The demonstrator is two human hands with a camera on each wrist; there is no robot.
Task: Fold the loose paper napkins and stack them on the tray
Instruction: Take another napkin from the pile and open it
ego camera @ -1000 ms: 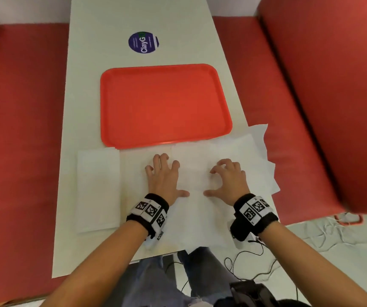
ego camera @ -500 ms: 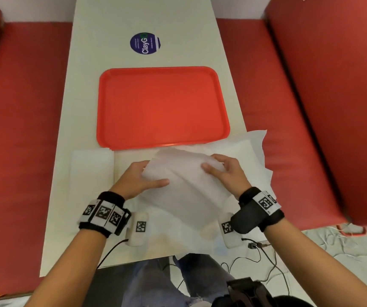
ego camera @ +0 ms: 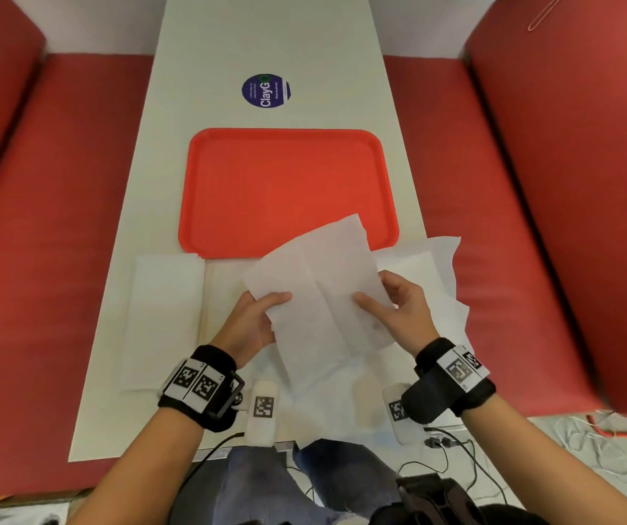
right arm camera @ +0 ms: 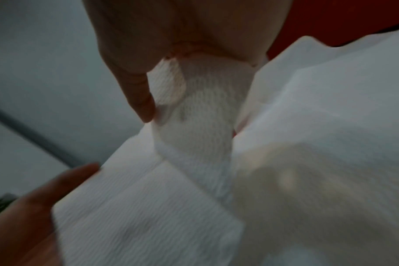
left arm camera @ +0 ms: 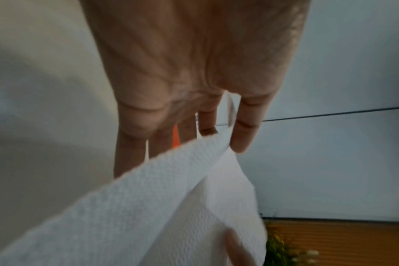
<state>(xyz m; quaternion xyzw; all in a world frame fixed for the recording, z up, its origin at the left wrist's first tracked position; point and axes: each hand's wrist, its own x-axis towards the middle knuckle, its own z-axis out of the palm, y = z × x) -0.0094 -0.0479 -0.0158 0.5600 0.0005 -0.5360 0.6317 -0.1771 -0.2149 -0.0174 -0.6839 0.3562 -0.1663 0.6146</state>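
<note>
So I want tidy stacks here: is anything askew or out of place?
The loose napkins right of the hands lie crumpled, hanging past the table edge. The tray holds nothing; one folded napkin sits beside it.

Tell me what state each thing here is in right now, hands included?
Held napkin: lifted off the table, partly folded, gripped on both sides.
Left hand: pinches the napkin's left edge.
Right hand: pinches the napkin's right edge.
Tray: flat on the table, nothing stacked on it.
Folded napkin: lying flat, left of the hands.
Loose napkins: unfolded, rumpled, overhanging the table's right edge.
</note>
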